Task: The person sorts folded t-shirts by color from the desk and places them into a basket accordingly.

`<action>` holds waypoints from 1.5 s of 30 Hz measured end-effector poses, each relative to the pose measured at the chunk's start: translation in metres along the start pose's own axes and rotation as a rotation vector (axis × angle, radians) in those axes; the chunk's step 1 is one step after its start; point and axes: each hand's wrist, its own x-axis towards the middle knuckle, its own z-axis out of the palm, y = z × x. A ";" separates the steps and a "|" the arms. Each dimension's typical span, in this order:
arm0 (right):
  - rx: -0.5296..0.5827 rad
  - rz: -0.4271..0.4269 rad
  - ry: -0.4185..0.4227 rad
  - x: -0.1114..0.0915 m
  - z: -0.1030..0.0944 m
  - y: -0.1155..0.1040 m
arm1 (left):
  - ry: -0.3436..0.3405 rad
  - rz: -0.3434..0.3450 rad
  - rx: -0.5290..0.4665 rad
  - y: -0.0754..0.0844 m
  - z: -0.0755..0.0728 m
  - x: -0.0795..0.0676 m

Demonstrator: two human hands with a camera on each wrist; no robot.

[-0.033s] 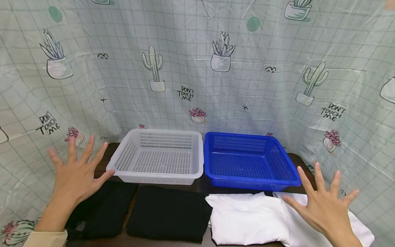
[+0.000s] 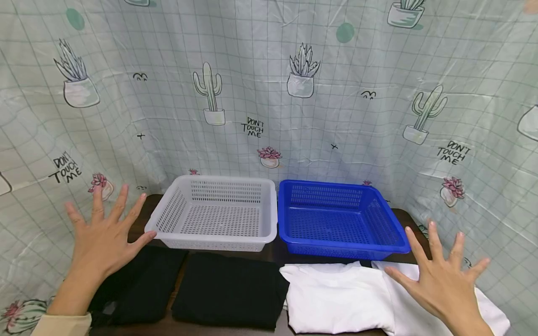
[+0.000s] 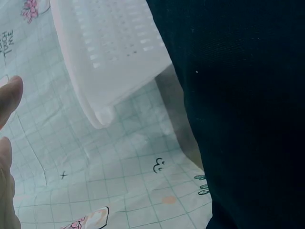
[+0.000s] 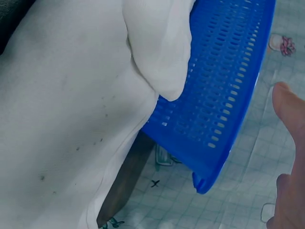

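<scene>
From my station I'm seeing both hands hovering palm-down, fingers straight and splayed wide. The left hand [image 2: 102, 242] is hanging at eight o'clock in the head view, its thumb tip overlapping the near corner of a white basket [image 2: 210, 237]; the left wrist camera is showing the visible fingers apart from that basket. The right hand [image 2: 445, 280] is hovering at four o'clock, its thumb pointing toward ten. I can't tell how high either one is hanging.

Beneath the left hand, a black garment [image 2: 143, 284] is lying between seven and eight o'clock. A second black garment [image 2: 229, 291] is lying folded near seven. At five, a folded white shirt [image 2: 336, 298] is lying just beside it. Another white garment [image 2: 405, 308] is spreading out partly behind the right hand, and my right wrist view is showing dark specks on white fabric.

Farther out, the white basket is sitting upright at eight o'clock and a blue basket [image 2: 344, 245] upright at four, just beside each other. Everything is resting on a dark table [image 2: 407, 221]. A pale sleeve [image 2: 63, 324] is covering the left forearm near eight. Toward twelve, a checked curtain [image 2: 252, 56] is hanging, printed with cacti and "DON'T TOUCH ME".
</scene>
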 end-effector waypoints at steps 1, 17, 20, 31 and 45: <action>0.000 0.002 -0.001 0.000 0.000 0.000 | 0.001 0.001 0.001 0.000 0.000 0.000; -0.015 -0.028 0.013 0.008 -0.001 -0.009 | 0.036 0.018 0.001 0.000 -0.002 0.002; -0.015 -0.034 0.003 0.011 -0.001 -0.014 | 0.040 0.020 0.001 0.001 -0.001 0.002; 0.000 -0.051 0.046 0.023 -0.001 -0.036 | 0.074 0.024 0.007 0.010 0.001 0.008; 0.348 -0.046 -0.101 0.039 -0.012 -0.087 | 0.018 0.009 -0.157 0.037 -0.001 0.018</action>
